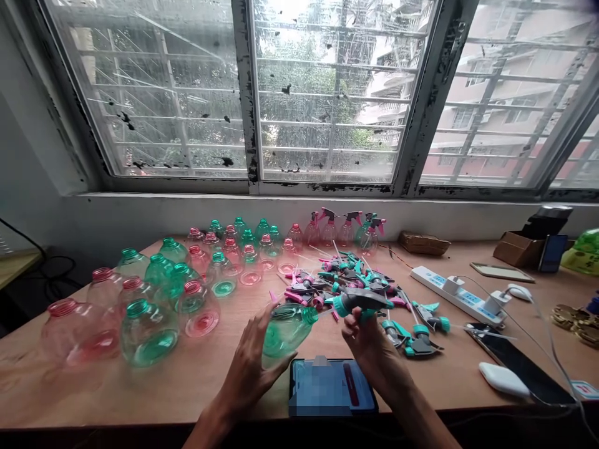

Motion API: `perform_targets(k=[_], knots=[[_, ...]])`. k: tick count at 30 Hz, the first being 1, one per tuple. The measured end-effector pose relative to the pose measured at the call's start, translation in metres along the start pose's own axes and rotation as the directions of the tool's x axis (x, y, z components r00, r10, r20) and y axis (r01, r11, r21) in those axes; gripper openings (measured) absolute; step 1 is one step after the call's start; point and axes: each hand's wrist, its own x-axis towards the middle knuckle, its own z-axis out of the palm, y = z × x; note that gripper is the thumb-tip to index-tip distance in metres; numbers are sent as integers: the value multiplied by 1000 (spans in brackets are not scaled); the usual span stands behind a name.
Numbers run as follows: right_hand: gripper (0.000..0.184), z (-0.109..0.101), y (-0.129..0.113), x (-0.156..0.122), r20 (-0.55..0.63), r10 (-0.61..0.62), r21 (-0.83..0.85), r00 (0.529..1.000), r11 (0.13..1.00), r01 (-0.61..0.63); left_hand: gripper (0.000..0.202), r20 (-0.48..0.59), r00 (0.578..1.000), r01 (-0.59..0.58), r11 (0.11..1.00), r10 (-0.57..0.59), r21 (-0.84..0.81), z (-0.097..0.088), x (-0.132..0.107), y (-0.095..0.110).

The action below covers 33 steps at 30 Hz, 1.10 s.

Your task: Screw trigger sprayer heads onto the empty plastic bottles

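Note:
My left hand point(250, 349) is wrapped round a clear green bottle point(286, 330), tilted so its neck points right. In my right hand point(374, 343) is a teal-and-black spray trigger head point(360, 301), its nozzle end turned away from the wrist. The head's collar lies just right of the bottle's mouth, and its thin tube seems to reach into the neck. Below the two hands a phone point(332, 386) lies on the table with its screen lit. Behind them spreads a pile of pink, teal and black spray heads point(346, 274).
Green and pink open bottles point(150, 333) crowd the table's left side. Several bottles with spray heads fitted point(346, 231) stand by the wall. On the right are a power strip point(458, 296) with cables, a dark phone point(519, 365), a white case point(504, 379) and a cardboard box point(515, 249).

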Motion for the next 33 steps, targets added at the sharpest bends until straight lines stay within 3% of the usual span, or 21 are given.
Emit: perform_targets(k=[3,6,8,12,16,19,23,29,33], knots=[[22,-4,-1,-1,115,6,-258,993,966,24,86,-52,999,3,1000,-5,-22,-3,-1,0],[42,-8,-10,-3,210,8,-473,978,876,94,77,-82,996,-38,999,38,-4,-7,0,2],[48,-9,-15,-4,237,30,-501,971,860,95,72,-73,993,-86,996,88,28,-9,1,3],[38,-12,-17,-5,252,127,-571,959,820,42,69,-14,983,-181,983,181,20,-5,1,9],[41,-18,-18,-7,234,169,-596,957,803,4,67,-22,994,-104,992,103,-76,4,0,19],[43,-26,-18,-7,182,191,-636,964,771,-32,84,-26,999,-34,979,29,-201,9,-1,29],[46,-36,-11,-12,76,95,-653,993,757,-23,99,-11,993,107,938,-117,-330,11,-1,41],[40,-43,-4,-26,46,33,-669,998,743,6,77,-135,990,-10,943,-37,-334,18,-11,37],[34,-37,-10,-28,96,30,-654,995,756,41,79,-77,992,67,949,-95,-308,17,-12,35]])
